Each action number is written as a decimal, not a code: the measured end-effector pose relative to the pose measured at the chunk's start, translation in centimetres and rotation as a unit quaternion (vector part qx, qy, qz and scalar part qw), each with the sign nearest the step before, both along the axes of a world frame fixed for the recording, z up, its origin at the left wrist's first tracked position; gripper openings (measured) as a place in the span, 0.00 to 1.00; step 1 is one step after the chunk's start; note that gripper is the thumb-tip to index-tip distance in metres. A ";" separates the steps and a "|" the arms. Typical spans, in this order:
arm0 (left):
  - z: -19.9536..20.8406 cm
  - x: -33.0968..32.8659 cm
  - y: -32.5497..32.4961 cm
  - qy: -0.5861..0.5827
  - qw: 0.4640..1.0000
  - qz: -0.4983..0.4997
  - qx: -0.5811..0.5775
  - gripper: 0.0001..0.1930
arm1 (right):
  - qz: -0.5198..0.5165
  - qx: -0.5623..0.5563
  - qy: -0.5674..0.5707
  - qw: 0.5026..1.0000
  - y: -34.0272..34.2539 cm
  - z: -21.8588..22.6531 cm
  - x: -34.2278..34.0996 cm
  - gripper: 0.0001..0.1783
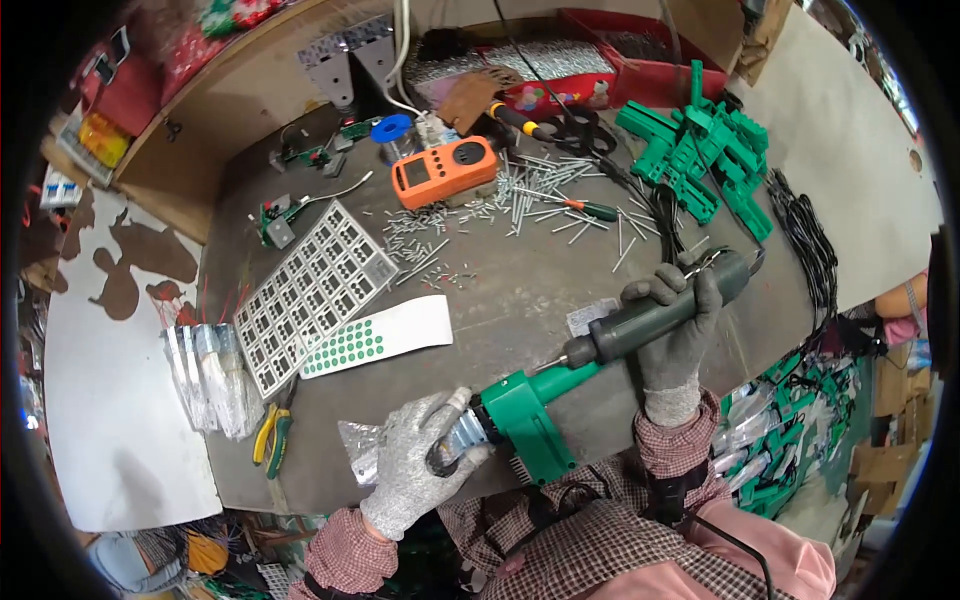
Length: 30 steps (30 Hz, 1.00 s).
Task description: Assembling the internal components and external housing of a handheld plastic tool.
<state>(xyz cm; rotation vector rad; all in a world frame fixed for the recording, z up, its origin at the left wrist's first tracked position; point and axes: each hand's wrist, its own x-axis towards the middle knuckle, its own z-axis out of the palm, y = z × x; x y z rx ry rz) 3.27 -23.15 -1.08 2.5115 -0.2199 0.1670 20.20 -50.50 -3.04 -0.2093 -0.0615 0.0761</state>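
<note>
My right hand (676, 340), in a grey glove, grips a dark grey electric screwdriver (655, 315) whose tip points left and down into a green plastic part (530, 415). At the near edge of the dark worktable (520, 300) my left hand (415, 465), in a light grey knit glove, holds that green part by its silvery threaded end (468, 438). A small clear plastic bag (358, 447) lies just left of my left hand.
A white perforated metal plate (310, 290), a white strip of green dot stickers (375, 337), an orange meter (443, 170), scattered screws (520, 195), a pile of green plastic parts (700, 150), black cables (805, 250), yellow-green pliers (272, 432) and clear packets (210, 375) surround the work.
</note>
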 end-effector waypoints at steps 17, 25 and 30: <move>0.1 0.6 0.5 0.015 1.000 -0.015 0.009 0.38 | -0.004 -0.039 0.006 0.999 0.7 0.9 -0.1 0.15; -0.6 0.6 0.4 0.001 0.999 -0.006 -0.035 0.34 | 0.016 -0.025 0.021 0.999 1.5 0.9 0.0 0.17; -0.2 0.6 0.1 -0.009 0.995 0.011 -0.096 0.25 | 0.044 0.036 -0.037 0.998 1.7 0.9 0.1 0.16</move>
